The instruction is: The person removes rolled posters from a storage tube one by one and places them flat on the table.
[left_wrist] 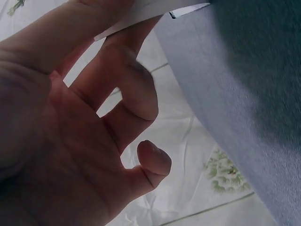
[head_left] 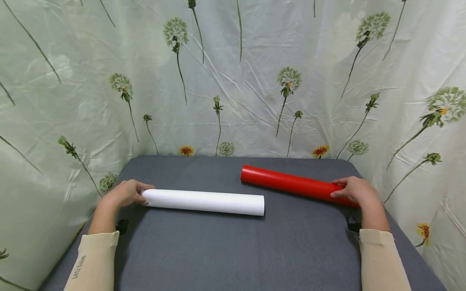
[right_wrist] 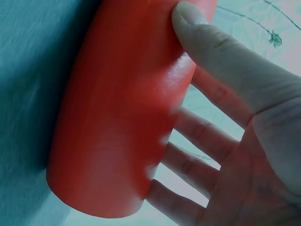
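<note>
A white roll (head_left: pixel 204 201), smooth like rolled sheet, lies on the dark grey table, left of centre. My left hand (head_left: pixel 125 193) pinches its left end between thumb and fingertips; in the left wrist view the thin edge of that end (left_wrist: pixel 141 14) shows, and the lower fingers (left_wrist: pixel 136 89) curl free of it. Farther back on the right lies a red roll (head_left: pixel 287 182), slanting toward me at its right end. Near that end my right hand (head_left: pixel 358 190) grips it, the thumb (right_wrist: pixel 211 42) on one side and the fingers reaching behind, their tips hidden.
The grey table (head_left: pixel 204 254) narrows toward the back. A pale curtain (head_left: pixel 233 81) printed with dandelions hangs behind it and along both sides. Dark straps with small devices (head_left: pixel 121 226) sit at the wrists, beside cream sleeves (head_left: pixel 92 258).
</note>
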A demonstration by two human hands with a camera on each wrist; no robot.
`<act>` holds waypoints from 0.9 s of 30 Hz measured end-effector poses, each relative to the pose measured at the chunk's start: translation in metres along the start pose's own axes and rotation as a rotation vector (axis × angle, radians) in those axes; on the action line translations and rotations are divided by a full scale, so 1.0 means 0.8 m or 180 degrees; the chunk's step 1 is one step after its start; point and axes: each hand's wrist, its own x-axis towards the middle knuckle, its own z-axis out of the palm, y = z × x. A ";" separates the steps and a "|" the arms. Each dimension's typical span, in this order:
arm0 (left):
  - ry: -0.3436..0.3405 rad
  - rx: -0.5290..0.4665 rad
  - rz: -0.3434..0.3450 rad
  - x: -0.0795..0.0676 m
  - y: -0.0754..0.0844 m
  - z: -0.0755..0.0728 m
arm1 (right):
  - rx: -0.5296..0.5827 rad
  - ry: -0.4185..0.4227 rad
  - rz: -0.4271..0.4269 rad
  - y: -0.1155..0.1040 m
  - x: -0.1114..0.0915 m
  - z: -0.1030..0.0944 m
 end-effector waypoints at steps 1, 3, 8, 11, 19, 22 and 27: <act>-0.0015 -0.0018 -0.0009 0.001 0.002 0.001 | 0.0002 0.0018 0.0006 -0.002 0.002 0.001; -0.0043 -0.0051 -0.0042 0.004 0.008 0.003 | -0.0002 0.0046 0.0029 -0.008 0.006 0.003; -0.0085 -0.0068 -0.0011 0.011 0.021 0.009 | -0.0012 0.0110 0.0103 -0.023 0.018 0.009; -0.0089 -0.0069 0.0048 0.014 0.029 0.013 | -0.0020 0.0148 0.0131 -0.034 0.026 0.013; -0.0062 -0.0091 0.0142 0.025 0.050 0.027 | -0.0036 0.0295 0.0104 -0.063 0.046 0.022; -0.0026 -0.0074 0.0171 0.029 0.060 0.032 | -0.0027 0.0366 0.0069 -0.074 0.053 0.026; 0.0102 0.0085 0.0167 0.032 0.076 0.039 | -0.0027 0.0479 0.0041 -0.094 0.062 0.035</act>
